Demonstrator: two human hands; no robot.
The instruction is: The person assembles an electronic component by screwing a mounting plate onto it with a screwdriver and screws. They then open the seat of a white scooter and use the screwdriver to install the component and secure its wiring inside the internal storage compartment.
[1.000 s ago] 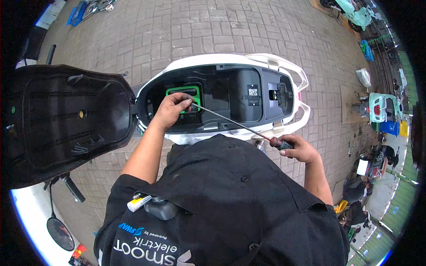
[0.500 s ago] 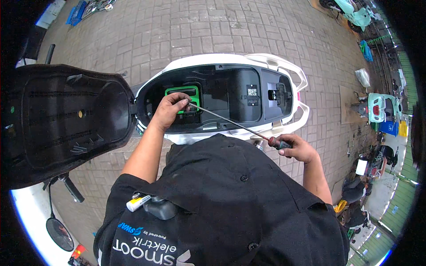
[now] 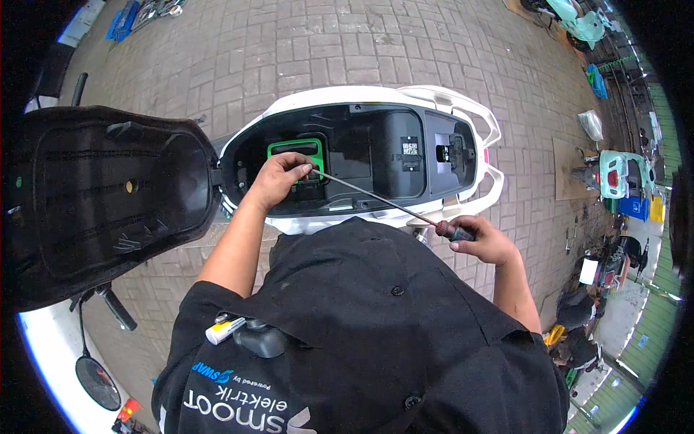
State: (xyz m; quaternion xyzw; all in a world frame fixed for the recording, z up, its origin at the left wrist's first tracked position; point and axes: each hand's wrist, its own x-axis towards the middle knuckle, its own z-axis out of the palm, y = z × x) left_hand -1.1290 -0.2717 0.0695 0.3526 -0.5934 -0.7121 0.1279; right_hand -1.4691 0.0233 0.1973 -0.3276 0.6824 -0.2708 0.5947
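My right hand (image 3: 491, 242) is closed round the red and dark handle of a long screwdriver (image 3: 376, 195). Its thin shaft slants up and left over the near rim of a white scooter's open seat compartment (image 3: 350, 155). At the shaft's far end, the thumb and fingers of my left hand (image 3: 278, 177) are pinched together by the tip. Whether a small part sits between those fingertips is too small to make out. Below that hand, partly covered by it, a green frame (image 3: 319, 150) lies in the black compartment.
The scooter's seat (image 3: 108, 195) is tipped open to the left, its underside up. A white grab rail (image 3: 488, 119) curves round the tail. Mint-green scooters (image 3: 614, 176) stand along the right side. Tools (image 3: 160, 9) lie on the paving at far left, and people crouch at lower right.
Hardly anything differs. My left hand has shifted very slightly right at the screwdriver's tip, and the handle in my right hand has moved a touch.
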